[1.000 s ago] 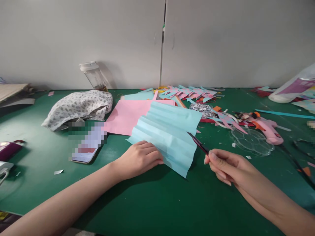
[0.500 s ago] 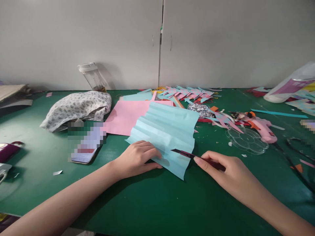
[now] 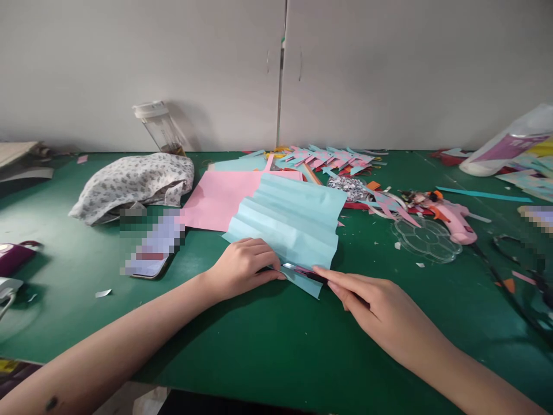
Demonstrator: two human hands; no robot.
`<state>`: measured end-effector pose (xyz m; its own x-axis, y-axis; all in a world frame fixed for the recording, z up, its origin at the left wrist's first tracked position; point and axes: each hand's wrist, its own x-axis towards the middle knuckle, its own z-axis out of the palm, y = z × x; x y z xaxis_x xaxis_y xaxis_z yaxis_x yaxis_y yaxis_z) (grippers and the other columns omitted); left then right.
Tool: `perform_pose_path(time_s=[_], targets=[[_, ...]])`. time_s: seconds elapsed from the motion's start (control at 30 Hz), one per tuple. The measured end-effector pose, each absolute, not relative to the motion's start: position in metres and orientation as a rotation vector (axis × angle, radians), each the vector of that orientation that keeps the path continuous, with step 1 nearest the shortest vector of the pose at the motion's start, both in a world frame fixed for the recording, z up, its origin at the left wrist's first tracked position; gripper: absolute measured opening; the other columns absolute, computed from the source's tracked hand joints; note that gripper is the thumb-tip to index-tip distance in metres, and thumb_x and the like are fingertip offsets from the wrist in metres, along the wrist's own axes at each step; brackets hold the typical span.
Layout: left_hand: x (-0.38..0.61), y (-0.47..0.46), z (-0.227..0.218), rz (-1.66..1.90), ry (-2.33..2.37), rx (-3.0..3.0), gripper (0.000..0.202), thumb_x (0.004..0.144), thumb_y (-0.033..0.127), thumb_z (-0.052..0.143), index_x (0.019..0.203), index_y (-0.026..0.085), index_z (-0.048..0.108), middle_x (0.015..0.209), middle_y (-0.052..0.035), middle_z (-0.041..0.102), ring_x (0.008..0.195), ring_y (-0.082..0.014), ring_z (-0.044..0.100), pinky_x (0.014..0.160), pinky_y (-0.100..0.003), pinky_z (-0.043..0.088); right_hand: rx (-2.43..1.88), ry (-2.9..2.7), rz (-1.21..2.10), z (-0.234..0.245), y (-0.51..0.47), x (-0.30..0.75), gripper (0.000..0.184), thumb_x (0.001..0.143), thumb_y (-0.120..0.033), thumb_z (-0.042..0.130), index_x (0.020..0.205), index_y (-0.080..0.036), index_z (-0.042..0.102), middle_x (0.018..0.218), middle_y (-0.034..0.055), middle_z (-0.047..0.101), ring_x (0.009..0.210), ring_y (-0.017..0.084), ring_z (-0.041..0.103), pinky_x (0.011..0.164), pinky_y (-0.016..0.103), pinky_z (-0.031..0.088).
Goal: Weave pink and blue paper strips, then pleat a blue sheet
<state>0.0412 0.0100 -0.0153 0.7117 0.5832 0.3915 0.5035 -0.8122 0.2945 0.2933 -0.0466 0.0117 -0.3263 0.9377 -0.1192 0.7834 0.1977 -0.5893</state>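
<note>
A sheet of light blue paper (image 3: 298, 213) with pleat creases across it lies on the green table, partly over a pink sheet (image 3: 220, 199). My left hand (image 3: 250, 266) is closed on its near left edge, thumb below and fingers curled on top. In my right hand (image 3: 367, 291) is a dark craft knife (image 3: 306, 272), its handle partly hidden by the fingers. The blade lies along the crease nearest me, its tip close to my left fingertips. A narrow flap of the blue paper shows on the near side of the blade.
Left of the paper are a phone (image 3: 153, 248) and a floral cloth (image 3: 133, 184), with a clear bottle (image 3: 159, 127) behind. Cut paper strips (image 3: 328, 158) lie at the back. To the right are a pink glue gun (image 3: 458, 222) and a clear palette (image 3: 425, 239).
My right hand has moved left and brought the knife from above the paper down to the near crease. My left hand stays on the paper's edge.
</note>
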Motion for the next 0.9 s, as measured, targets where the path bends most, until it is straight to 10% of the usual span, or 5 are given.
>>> perform_pose_path(time_s=[0.47,0.9], targets=[[0.046,0.007,-0.016,0.714,1.042,2.787,0.03,0.083,0.046,0.054,0.073,0.018,0.056,0.07,0.0007,0.059,0.067,-0.0123,0.053,0.057,-0.025,0.039,-1.619,-2.283,0.782,0.016,-0.052,0.289,0.036,0.09,-0.03,0.039,0.12,-0.036,0.058,0.109,-0.0013,0.067,0.073,0.02,0.064,0.055,0.03,0.047],[0.053,0.002,-0.015,0.765,1.204,2.73,0.037,0.076,0.055,0.058,0.071,0.019,0.054,0.071,0.0019,0.06,0.066,-0.0117,0.054,0.055,-0.023,0.036,-1.656,-2.333,0.738,0.028,-0.056,0.288,0.036,0.088,-0.031,0.039,0.116,-0.034,0.062,0.058,0.0004,0.061,0.038,0.009,0.035,0.04,0.023,0.021]])
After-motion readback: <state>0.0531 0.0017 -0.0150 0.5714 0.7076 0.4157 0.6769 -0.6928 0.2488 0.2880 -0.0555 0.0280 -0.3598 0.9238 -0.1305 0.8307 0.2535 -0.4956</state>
